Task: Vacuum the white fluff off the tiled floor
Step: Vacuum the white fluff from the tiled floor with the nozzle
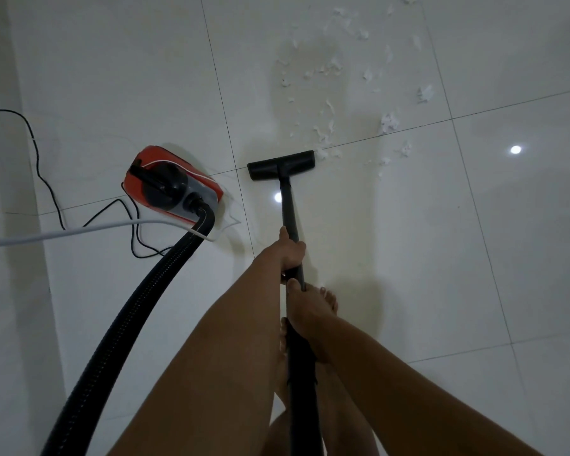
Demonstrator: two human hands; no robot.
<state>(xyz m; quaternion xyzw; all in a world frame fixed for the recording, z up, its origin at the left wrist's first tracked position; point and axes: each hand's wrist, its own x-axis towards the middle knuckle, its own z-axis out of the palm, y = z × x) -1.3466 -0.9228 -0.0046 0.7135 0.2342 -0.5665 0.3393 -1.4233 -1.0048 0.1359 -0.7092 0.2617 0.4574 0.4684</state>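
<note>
One red vacuum cleaner body (173,184) sits at about nine o'clock, with one black ribbed hose (139,301) coming off it, one black wand (292,232) and one flat black floor head (281,165) near the centre. Two cords lie on the floor at nine o'clock, one thin black cord (43,179) and one thicker white cord (63,233), and two hands grip the wand, the left hand (290,251) and the right hand (306,311). The white fluff (389,123) is scattered from twelve to two o'clock in well over twenty scraps, too many and too small to count exactly.
</note>
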